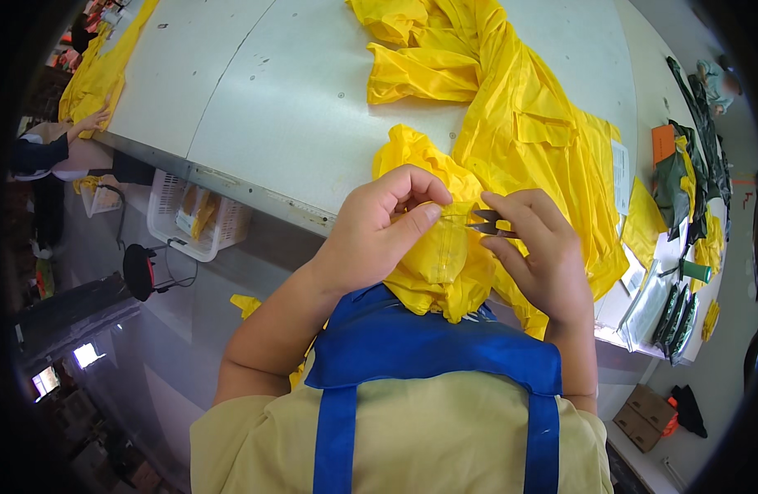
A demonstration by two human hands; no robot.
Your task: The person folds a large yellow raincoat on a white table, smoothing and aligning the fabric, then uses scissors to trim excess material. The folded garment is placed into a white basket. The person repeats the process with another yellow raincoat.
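A yellow garment [534,123] of thin, shiny fabric is spread over the table, its near part bunched up in front of my blue apron. My left hand [370,230] is closed, pinching a seamed edge of this fabric between thumb and fingers. Held between the thumb and fingers of my right hand [542,251] is a small pair of dark metal thread snips [486,224]. Their tips point left at the fabric edge, close beside my left fingertips. Whether the blades touch a thread is too small to tell.
The pale table [288,107] has a metal front edge. Below it at left stands a white plastic basket [199,247] near a round dark stool [137,272]. Green and black folded items [674,193] lie at right. A co-worker's hand [90,122] touches yellow fabric at far left.
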